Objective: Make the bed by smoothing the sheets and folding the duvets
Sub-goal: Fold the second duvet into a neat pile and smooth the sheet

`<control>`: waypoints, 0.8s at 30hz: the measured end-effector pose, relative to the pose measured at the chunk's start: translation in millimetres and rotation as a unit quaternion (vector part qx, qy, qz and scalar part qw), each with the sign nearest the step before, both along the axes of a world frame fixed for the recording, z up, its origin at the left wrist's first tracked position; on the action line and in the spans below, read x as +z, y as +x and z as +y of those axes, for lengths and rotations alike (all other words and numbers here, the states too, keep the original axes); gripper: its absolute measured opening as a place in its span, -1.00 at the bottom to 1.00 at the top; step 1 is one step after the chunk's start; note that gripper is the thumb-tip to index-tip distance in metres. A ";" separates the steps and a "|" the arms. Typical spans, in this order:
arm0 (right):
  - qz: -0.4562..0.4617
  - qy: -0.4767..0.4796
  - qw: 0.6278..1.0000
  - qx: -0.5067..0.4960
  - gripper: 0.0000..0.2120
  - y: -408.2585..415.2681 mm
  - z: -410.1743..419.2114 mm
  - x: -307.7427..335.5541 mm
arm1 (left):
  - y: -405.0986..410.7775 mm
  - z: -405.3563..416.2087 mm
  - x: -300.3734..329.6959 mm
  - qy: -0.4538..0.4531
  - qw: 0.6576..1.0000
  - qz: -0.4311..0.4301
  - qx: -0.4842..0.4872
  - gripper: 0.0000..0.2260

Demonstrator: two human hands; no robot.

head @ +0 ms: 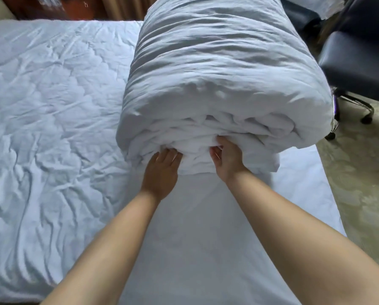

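Observation:
A thick white duvet point(223, 69), folded into a tall bundle, lies along the right half of the bed. Its layered near edge faces me. My left hand point(162, 170) reaches into the lower layers at the bundle's near left, its fingertips hidden in the folds. My right hand point(227, 156) grips the layered edge a little to the right, fingers curled into the cloth. A smooth white sheet point(206, 227) covers the bed under my forearms. A wrinkled quilted white cover point(52, 128) spreads over the left half of the bed.
A dark office chair point(358, 62) on castors stands right of the bed on a pale patterned floor point(360, 183). Dark wooden furniture point(52, 7) and a curtain run along the far side. The bed's right edge lies close to the bundle.

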State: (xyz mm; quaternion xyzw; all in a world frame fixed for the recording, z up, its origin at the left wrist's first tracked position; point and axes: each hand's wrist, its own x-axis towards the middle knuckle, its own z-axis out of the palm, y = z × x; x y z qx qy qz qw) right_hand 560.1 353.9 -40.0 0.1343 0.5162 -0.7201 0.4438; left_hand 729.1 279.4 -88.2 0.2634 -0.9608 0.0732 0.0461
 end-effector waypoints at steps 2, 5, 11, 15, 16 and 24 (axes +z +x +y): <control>0.042 0.015 0.998 0.051 -0.94 0.5 -5.9 2.1 | -2.4 -1.6 1.9 -0.012 1.000 0.014 0.013 -0.60; 0.102 0.039 0.986 0.123 -0.71 2.6 -9.0 0.4 | -6.8 -3.8 5.5 -0.023 0.998 0.034 0.044 -0.49; -0.001 -0.049 0.983 0.175 -0.83 19.4 -24.8 22.4 | -1.4 1.3 6.9 -0.081 0.986 -0.050 -0.140 -0.69; -0.036 -0.098 0.987 0.126 -0.85 21.0 -34.7 42.6 | -7.0 -0.7 -0.4 -0.019 0.991 -0.127 -0.036 -0.38; -0.043 -0.111 0.986 0.119 -0.84 21.5 -35.8 43.8 | -12.0 0.5 -2.7 -0.010 0.990 -0.141 0.000 -0.34; -0.092 -0.164 0.980 0.058 -0.83 32.8 -47.1 42.2 | -2.1 -12.4 -17.9 0.079 0.973 -0.160 0.148 -0.25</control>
